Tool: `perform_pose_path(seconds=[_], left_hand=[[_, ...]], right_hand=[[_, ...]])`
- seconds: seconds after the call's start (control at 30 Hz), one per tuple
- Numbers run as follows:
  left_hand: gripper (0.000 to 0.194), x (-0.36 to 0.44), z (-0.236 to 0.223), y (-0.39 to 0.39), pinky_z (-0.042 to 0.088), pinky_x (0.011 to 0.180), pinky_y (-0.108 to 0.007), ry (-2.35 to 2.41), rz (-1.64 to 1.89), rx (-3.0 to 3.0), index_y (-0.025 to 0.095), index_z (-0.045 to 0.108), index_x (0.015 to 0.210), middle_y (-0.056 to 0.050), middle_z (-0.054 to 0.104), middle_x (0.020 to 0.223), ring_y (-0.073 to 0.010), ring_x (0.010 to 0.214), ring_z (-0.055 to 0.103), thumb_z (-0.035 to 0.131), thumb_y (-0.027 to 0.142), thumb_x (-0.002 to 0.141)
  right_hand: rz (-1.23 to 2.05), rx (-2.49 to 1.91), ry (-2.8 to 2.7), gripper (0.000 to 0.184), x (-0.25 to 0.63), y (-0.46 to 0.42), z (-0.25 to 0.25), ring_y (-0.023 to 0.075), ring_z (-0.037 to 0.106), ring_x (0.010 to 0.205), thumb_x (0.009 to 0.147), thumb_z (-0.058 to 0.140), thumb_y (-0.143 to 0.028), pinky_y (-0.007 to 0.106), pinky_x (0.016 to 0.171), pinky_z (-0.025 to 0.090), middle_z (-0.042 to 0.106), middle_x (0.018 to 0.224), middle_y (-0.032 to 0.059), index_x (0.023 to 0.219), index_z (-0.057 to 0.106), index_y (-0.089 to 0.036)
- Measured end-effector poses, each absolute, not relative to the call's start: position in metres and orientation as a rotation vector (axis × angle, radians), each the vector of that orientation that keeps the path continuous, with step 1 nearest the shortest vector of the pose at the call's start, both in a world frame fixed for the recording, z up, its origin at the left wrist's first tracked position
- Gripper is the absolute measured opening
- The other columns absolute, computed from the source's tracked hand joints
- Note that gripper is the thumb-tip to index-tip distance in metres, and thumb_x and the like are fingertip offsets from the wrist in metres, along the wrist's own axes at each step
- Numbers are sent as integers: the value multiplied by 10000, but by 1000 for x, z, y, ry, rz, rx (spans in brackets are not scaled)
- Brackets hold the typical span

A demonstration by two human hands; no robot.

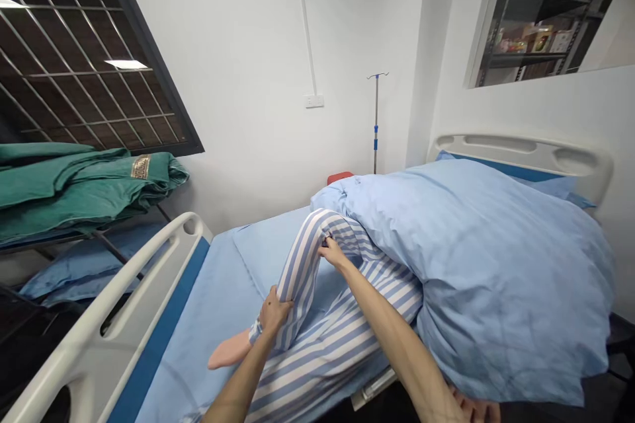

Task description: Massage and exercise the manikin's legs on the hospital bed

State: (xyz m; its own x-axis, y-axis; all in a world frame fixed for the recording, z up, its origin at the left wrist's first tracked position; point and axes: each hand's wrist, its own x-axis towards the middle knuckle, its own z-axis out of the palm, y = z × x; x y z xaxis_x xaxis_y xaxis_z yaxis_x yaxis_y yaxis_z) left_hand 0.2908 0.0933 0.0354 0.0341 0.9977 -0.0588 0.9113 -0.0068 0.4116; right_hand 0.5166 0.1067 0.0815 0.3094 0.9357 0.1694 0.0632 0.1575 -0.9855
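Note:
A figure in blue-and-white striped trousers [342, 324] lies on a hospital bed, its far leg bent with the knee raised. My left hand [274, 312] is closed around the striped lower leg near the ankle, just above a bare pink foot [229, 351]. My right hand [331, 252] pinches the striped cloth at the raised knee. A large light blue duvet [486, 258] covers the upper body, which is hidden.
The bed's white footboard [119, 297] stands at the left and its headboard [526, 152] at the right wall. An IV pole [376, 122] rises behind the bed. Folded green cloth [84, 188] and blue bedding [84, 264] lie on a rack at far left.

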Motion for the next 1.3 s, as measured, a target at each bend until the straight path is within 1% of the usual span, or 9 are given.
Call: perform_pose_path(seconds=[0.13, 0.23, 0.33, 0.47, 0.63, 0.8, 1.03, 1.17, 1.3], left_hand=[[347, 275, 47, 98, 438, 703, -300, 1933, 302, 2053, 244, 475, 1039, -53, 667, 975, -242, 914, 624, 544, 357, 719], [391, 254, 58, 103, 444, 746, -324, 1952, 248, 2134, 246, 473, 1083, -63, 662, 1049, -263, 980, 613, 535, 349, 711], [447, 219, 70, 110, 449, 758, -346, 1952, 153, 2220, 251, 477, 1136, -68, 662, 1091, -281, 1004, 611, 533, 327, 699], [523, 167, 91, 117, 452, 794, -378, 1932, -18, 2392, 233, 487, 1201, -99, 654, 1157, -308, 1046, 607, 536, 291, 684], [506, 140, 114, 113, 419, 887, -459, 1901, -322, 2601, 226, 526, 1169, -122, 668, 1131, -315, 1068, 608, 537, 203, 663], [481, 144, 113, 102, 399, 892, -496, 1876, -452, 2625, 198, 535, 1122, -134, 685, 1080, -322, 1016, 626, 560, 171, 642], [546, 145, 110, 91, 414, 866, -435, 1953, -302, 2529, 232, 506, 1195, -123, 672, 1117, -320, 1034, 618, 556, 218, 652], [579, 160, 107, 88, 426, 818, -360, 1996, -114, 2396, 267, 475, 1235, -98, 666, 1138, -298, 1049, 612, 570, 294, 664], [524, 204, 98, 82, 421, 790, -311, 1977, 109, 2322, 276, 483, 1185, -66, 674, 1117, -266, 1026, 618, 591, 358, 678]], right_hand=[[963, -1161, -938, 274, 509, 105, 80, 165, 528, 780, 562, 574, -193, 283, 675, 435, 616, 834, 4, 836, 599, -195], [1056, -1094, -861, 350, 499, 103, 78, 169, 537, 835, 534, 599, -198, 294, 702, 440, 620, 954, 2, 883, 600, -222], [1134, -1044, -797, 360, 480, 102, 66, 169, 540, 871, 510, 624, -193, 294, 713, 442, 617, 985, -12, 866, 608, -242], [1286, -957, -653, 288, 442, 100, 29, 162, 557, 849, 496, 633, -182, 265, 659, 440, 636, 898, -36, 774, 620, -257], [1419, -940, -443, 226, 397, 82, -24, 143, 547, 685, 442, 650, -190, 259, 571, 442, 588, 670, -58, 641, 561, -246], [1473, -902, -305, 286, 381, 66, -46, 158, 591, 677, 425, 653, -187, 273, 570, 457, 605, 671, -71, 679, 543, -257], [1395, -802, -295, 275, 394, 75, -19, 155, 593, 722, 443, 645, -166, 266, 618, 469, 632, 724, -43, 689, 542, -233], [1291, -741, -399, 242, 419, 84, 21, 126, 548, 686, 461, 630, -162, 271, 669, 469, 603, 685, -45, 677, 535, -217], [1226, -742, -441, 227, 455, 93, 68, 108, 511, 666, 471, 596, -142, 258, 653, 439, 564, 652, -64, 659, 492, -215]])
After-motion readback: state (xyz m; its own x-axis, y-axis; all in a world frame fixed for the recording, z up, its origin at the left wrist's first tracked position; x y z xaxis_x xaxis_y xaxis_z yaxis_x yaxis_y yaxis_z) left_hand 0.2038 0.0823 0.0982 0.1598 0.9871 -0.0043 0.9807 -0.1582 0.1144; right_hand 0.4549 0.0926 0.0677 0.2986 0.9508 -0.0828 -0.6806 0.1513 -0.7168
